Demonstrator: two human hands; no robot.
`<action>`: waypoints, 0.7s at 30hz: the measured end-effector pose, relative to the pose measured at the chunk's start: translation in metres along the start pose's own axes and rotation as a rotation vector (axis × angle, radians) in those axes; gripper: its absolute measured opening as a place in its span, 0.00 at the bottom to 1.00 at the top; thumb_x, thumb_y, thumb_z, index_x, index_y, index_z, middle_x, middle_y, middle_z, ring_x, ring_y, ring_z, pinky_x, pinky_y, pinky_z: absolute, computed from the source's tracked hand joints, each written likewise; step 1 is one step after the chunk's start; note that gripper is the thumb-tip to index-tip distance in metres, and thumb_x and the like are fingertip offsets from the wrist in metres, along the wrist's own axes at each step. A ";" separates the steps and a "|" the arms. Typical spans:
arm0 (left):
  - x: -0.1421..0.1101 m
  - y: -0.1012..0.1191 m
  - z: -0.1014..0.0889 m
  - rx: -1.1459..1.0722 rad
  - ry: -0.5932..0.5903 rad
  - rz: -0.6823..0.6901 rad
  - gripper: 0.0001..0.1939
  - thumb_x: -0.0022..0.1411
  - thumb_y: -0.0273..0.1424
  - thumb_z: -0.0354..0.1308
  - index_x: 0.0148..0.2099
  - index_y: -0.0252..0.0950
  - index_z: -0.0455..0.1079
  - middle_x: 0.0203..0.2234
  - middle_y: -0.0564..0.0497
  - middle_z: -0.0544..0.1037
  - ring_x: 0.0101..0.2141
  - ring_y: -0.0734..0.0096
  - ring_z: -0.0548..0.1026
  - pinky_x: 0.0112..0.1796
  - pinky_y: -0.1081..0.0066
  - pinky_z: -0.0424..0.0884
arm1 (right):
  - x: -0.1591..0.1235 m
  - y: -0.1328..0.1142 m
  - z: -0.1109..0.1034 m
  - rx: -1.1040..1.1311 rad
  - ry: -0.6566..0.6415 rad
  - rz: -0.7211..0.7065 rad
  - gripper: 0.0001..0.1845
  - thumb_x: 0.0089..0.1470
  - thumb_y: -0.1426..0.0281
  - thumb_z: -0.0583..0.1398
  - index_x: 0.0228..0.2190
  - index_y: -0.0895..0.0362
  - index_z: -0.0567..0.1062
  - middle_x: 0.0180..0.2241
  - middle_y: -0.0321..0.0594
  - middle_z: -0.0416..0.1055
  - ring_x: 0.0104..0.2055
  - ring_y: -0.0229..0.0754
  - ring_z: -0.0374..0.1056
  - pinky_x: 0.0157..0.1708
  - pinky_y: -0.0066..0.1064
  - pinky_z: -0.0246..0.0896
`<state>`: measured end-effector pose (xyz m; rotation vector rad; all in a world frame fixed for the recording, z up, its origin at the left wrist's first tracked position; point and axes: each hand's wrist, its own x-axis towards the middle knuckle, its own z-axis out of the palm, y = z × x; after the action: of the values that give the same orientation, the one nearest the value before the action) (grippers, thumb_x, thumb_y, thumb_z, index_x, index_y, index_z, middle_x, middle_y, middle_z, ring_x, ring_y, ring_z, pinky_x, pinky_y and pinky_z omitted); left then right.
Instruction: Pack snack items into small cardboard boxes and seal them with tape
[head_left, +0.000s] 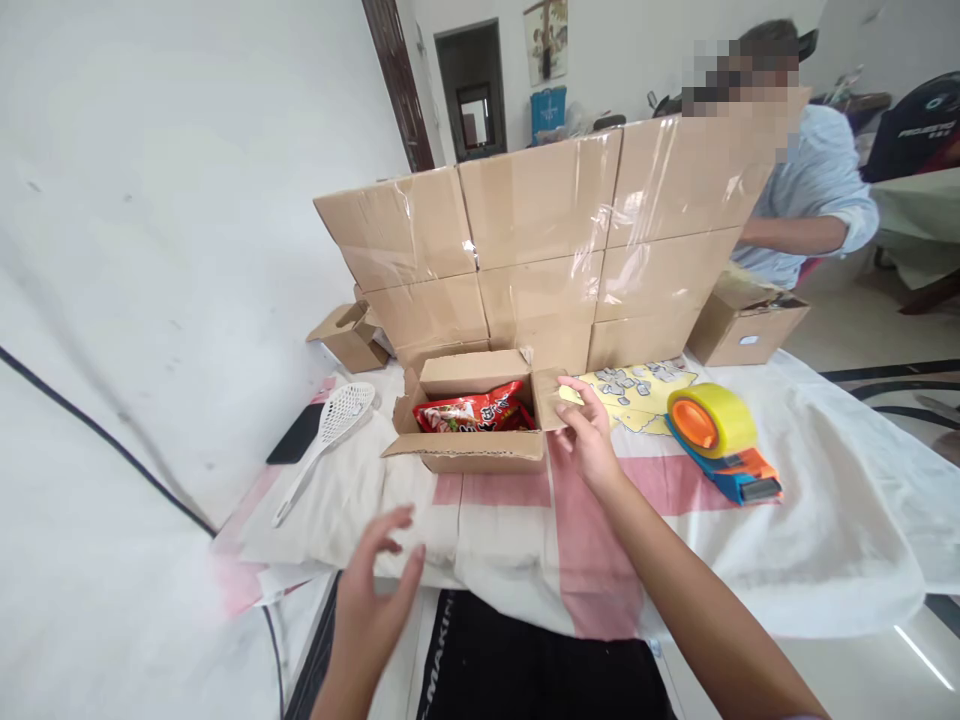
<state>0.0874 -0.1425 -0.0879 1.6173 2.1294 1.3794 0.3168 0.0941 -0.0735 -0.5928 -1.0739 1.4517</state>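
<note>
An open cardboard box (480,456) stands on the table with its flaps folded outward. Inside it lie shiny red food packets (476,408) with printed lettering. My right hand (589,435) is at the box's right flap (549,398), fingers spread, the fingertips at the flap's edge; whether they press on it I cannot tell. My left hand (379,580) hovers in front of the table's near edge, slightly blurred. Its fingers are curved and apart, with nothing in them. The box is a little farther off, beyond that hand.
A yellow tape roll (712,420) in a blue-orange dispenser lies at right, near yellow printed paper (630,395). At left are a white slotted skimmer (330,435) and a black phone-like slab (295,435). Taped cardboard (536,240) rises behind; a person (806,190) sits beyond it.
</note>
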 end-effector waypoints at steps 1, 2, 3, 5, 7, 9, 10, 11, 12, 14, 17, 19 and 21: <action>0.021 -0.002 0.000 -0.026 0.093 0.023 0.26 0.62 0.39 0.62 0.61 0.46 0.64 0.58 0.43 0.72 0.52 0.55 0.75 0.44 0.61 0.75 | 0.000 -0.003 0.000 0.006 0.030 -0.010 0.22 0.51 0.66 0.64 0.49 0.48 0.71 0.19 0.26 0.58 0.15 0.31 0.46 0.14 0.25 0.36; 0.042 -0.005 0.002 -0.060 0.116 0.038 0.33 0.60 0.40 0.64 0.65 0.46 0.60 0.61 0.42 0.69 0.55 0.53 0.73 0.45 0.60 0.75 | 0.000 -0.006 0.000 0.005 0.056 -0.027 0.21 0.51 0.66 0.64 0.48 0.48 0.72 0.19 0.26 0.57 0.15 0.31 0.45 0.14 0.26 0.37; 0.061 -0.008 0.007 -0.086 0.100 0.046 0.38 0.59 0.40 0.66 0.68 0.46 0.56 0.64 0.41 0.66 0.58 0.52 0.71 0.47 0.58 0.75 | 0.001 -0.009 -0.001 -0.001 0.079 -0.058 0.20 0.51 0.66 0.63 0.48 0.47 0.72 0.20 0.27 0.57 0.16 0.32 0.46 0.15 0.27 0.39; 0.093 -0.013 0.018 -0.139 -0.006 0.057 0.44 0.58 0.41 0.67 0.71 0.46 0.51 0.68 0.40 0.60 0.63 0.49 0.66 0.53 0.54 0.72 | 0.001 -0.015 -0.002 -0.035 0.108 -0.152 0.22 0.52 0.65 0.62 0.50 0.46 0.71 0.21 0.29 0.58 0.18 0.36 0.49 0.18 0.29 0.45; 0.114 -0.015 0.029 -0.196 -0.118 0.079 0.43 0.58 0.42 0.66 0.71 0.44 0.54 0.68 0.41 0.60 0.65 0.48 0.62 0.59 0.50 0.66 | 0.003 -0.017 -0.005 -0.100 0.116 -0.247 0.24 0.54 0.64 0.63 0.53 0.45 0.70 0.22 0.31 0.58 0.21 0.39 0.51 0.21 0.31 0.48; 0.125 -0.013 0.037 -0.241 -0.159 0.098 0.37 0.61 0.44 0.63 0.69 0.43 0.59 0.67 0.41 0.63 0.66 0.50 0.61 0.63 0.49 0.60 | 0.005 -0.016 -0.009 -0.168 0.116 -0.317 0.24 0.55 0.61 0.63 0.53 0.45 0.71 0.24 0.33 0.59 0.23 0.40 0.53 0.23 0.32 0.49; 0.127 -0.012 0.041 -0.252 -0.155 0.107 0.33 0.63 0.44 0.61 0.67 0.42 0.62 0.67 0.42 0.63 0.67 0.51 0.60 0.65 0.49 0.58 | 0.006 -0.014 -0.011 -0.193 0.113 -0.340 0.22 0.55 0.60 0.64 0.52 0.45 0.73 0.26 0.35 0.61 0.25 0.41 0.54 0.24 0.33 0.50; 0.129 -0.011 0.045 -0.260 -0.138 0.117 0.30 0.65 0.45 0.58 0.66 0.42 0.64 0.67 0.42 0.63 0.67 0.52 0.60 0.66 0.49 0.56 | 0.008 -0.011 -0.013 -0.207 0.104 -0.362 0.20 0.56 0.58 0.63 0.50 0.45 0.74 0.28 0.36 0.62 0.27 0.42 0.56 0.26 0.33 0.53; 0.129 -0.010 0.048 -0.269 -0.117 0.130 0.28 0.66 0.46 0.56 0.64 0.42 0.66 0.67 0.42 0.63 0.67 0.53 0.60 0.66 0.49 0.55 | 0.009 -0.009 -0.014 -0.211 0.087 -0.382 0.19 0.57 0.56 0.63 0.49 0.45 0.75 0.30 0.37 0.63 0.29 0.44 0.58 0.29 0.35 0.56; 0.127 -0.008 0.054 -0.300 -0.073 0.161 0.25 0.66 0.49 0.55 0.57 0.40 0.71 0.67 0.41 0.62 0.67 0.52 0.60 0.65 0.49 0.56 | 0.011 -0.005 -0.016 -0.234 0.029 -0.410 0.21 0.60 0.51 0.59 0.50 0.45 0.77 0.34 0.40 0.65 0.35 0.47 0.63 0.38 0.39 0.61; 0.123 -0.006 0.063 -0.364 0.010 0.154 0.24 0.64 0.53 0.55 0.47 0.38 0.75 0.65 0.40 0.65 0.65 0.49 0.63 0.63 0.50 0.60 | 0.012 -0.004 -0.014 -0.383 -0.120 -0.421 0.26 0.62 0.45 0.52 0.45 0.45 0.81 0.46 0.43 0.68 0.51 0.53 0.63 0.55 0.47 0.59; 0.120 -0.003 0.068 -0.416 0.075 0.080 0.23 0.62 0.52 0.58 0.44 0.37 0.74 0.62 0.40 0.68 0.62 0.50 0.66 0.61 0.52 0.63 | 0.011 -0.004 -0.013 -0.490 -0.197 -0.401 0.27 0.64 0.46 0.51 0.37 0.47 0.84 0.52 0.43 0.68 0.60 0.55 0.58 0.64 0.50 0.49; 0.120 0.002 0.072 -0.472 0.162 -0.048 0.19 0.61 0.48 0.61 0.42 0.37 0.73 0.54 0.42 0.74 0.56 0.53 0.71 0.56 0.57 0.68 | 0.011 -0.003 -0.013 -0.507 -0.212 -0.380 0.23 0.65 0.51 0.53 0.33 0.48 0.84 0.58 0.40 0.66 0.65 0.55 0.54 0.68 0.49 0.43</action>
<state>0.0812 -0.0031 -0.0804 1.2992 1.7162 1.8725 0.3271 0.1079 -0.0747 -0.5528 -1.6468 0.9229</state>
